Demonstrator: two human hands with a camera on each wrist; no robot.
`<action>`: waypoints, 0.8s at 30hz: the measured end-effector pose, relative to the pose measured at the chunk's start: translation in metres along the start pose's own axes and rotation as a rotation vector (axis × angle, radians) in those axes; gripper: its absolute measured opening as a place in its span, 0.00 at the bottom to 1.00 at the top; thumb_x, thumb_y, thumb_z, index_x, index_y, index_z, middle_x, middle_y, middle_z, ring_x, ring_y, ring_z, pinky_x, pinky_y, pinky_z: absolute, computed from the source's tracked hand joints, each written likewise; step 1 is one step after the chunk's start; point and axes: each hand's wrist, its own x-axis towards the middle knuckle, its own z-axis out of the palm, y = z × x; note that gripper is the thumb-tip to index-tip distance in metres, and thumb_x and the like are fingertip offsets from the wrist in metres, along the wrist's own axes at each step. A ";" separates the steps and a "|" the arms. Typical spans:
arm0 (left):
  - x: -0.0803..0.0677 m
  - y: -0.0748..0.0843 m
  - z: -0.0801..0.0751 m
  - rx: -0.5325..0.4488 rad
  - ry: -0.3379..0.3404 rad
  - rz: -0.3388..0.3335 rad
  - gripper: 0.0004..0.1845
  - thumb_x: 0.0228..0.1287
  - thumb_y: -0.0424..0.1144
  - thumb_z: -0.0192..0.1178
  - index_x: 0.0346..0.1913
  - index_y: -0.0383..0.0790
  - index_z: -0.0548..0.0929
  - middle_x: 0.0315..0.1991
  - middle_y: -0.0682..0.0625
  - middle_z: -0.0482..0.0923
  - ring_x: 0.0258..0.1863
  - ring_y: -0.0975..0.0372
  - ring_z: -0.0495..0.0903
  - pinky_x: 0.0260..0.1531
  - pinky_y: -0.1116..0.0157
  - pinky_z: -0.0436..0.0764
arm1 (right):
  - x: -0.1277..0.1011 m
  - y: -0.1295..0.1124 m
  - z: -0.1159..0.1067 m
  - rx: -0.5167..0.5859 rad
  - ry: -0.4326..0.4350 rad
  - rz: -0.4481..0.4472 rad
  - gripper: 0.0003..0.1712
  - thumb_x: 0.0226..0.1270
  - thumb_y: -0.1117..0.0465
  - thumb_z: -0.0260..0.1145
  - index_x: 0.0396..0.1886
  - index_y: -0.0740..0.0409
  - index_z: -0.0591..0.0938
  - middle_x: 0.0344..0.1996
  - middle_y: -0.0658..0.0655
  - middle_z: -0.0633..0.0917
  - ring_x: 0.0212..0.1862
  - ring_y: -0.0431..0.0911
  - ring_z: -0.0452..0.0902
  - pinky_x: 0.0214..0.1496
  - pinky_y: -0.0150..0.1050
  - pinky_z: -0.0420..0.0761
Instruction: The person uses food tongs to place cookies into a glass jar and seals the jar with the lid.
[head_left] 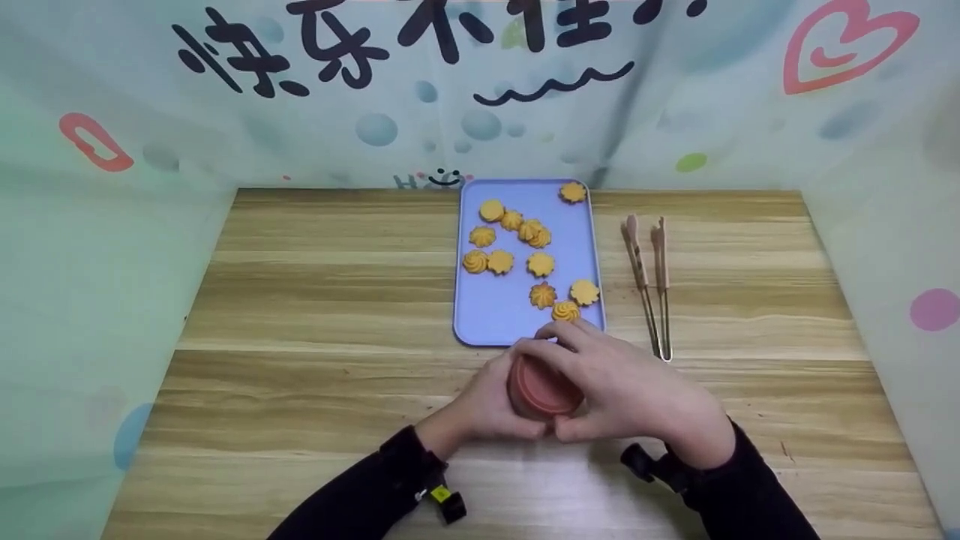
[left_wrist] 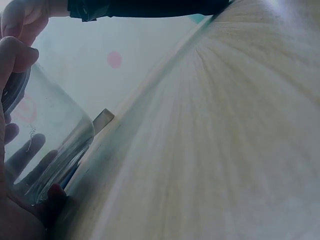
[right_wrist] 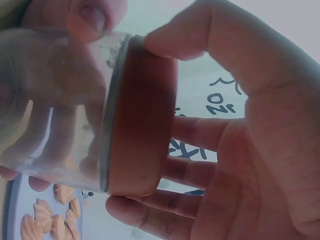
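The clear glass jar [right_wrist: 55, 110] is held just above the counter [head_left: 300, 300], near the tray [head_left: 495, 315]. The left hand [head_left: 491, 401] wraps its body; right hand [head_left: 630, 390] fingers [right_wrist: 170, 170] curl round the red lid [right_wrist: 142, 117]. Smooth, rigid, breakable (likely light, being empty): grip body and lid rim.

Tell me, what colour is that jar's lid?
Reddish-brown lid, clearest in the right wrist view.

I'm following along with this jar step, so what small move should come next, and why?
Probably twist the red-brown lid off. The left hand holds the clear glass jar while the right hand's fingers curl round the lid, which sits on the jar; cookies wait on the blue tray.
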 end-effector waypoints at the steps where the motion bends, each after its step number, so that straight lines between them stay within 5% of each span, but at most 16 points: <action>1: 0.000 0.004 0.000 -0.004 0.001 0.006 0.48 0.34 0.44 0.76 0.64 0.54 0.64 0.56 0.53 0.75 0.55 0.63 0.76 0.60 0.64 0.76 | 0.000 0.000 0.000 0.000 0.003 -0.005 0.52 0.36 0.44 0.73 0.68 0.43 0.66 0.55 0.47 0.71 0.53 0.38 0.67 0.53 0.35 0.77; 8: 0.003 0.022 -0.003 -0.037 -0.040 0.016 0.52 0.38 0.37 0.76 0.70 0.55 0.59 0.64 0.56 0.68 0.61 0.62 0.72 0.63 0.62 0.74 | 0.000 0.000 -0.001 0.011 0.037 -0.074 0.49 0.34 0.48 0.75 0.65 0.40 0.69 0.58 0.44 0.70 0.58 0.38 0.65 0.58 0.37 0.74; 19: 0.001 0.021 -0.002 -0.040 -0.043 0.017 0.51 0.38 0.37 0.77 0.69 0.55 0.60 0.64 0.56 0.69 0.60 0.62 0.73 0.63 0.62 0.74 | -0.002 0.001 -0.002 0.025 0.014 -0.113 0.49 0.34 0.57 0.71 0.65 0.36 0.69 0.64 0.43 0.69 0.63 0.42 0.62 0.62 0.40 0.72; 24: 0.001 0.022 -0.003 0.005 -0.015 0.020 0.48 0.36 0.38 0.76 0.65 0.51 0.63 0.58 0.52 0.74 0.57 0.63 0.75 0.61 0.63 0.75 | -0.002 0.000 -0.005 -0.005 0.087 -0.057 0.44 0.42 0.47 0.71 0.65 0.41 0.69 0.64 0.48 0.68 0.63 0.42 0.66 0.62 0.41 0.74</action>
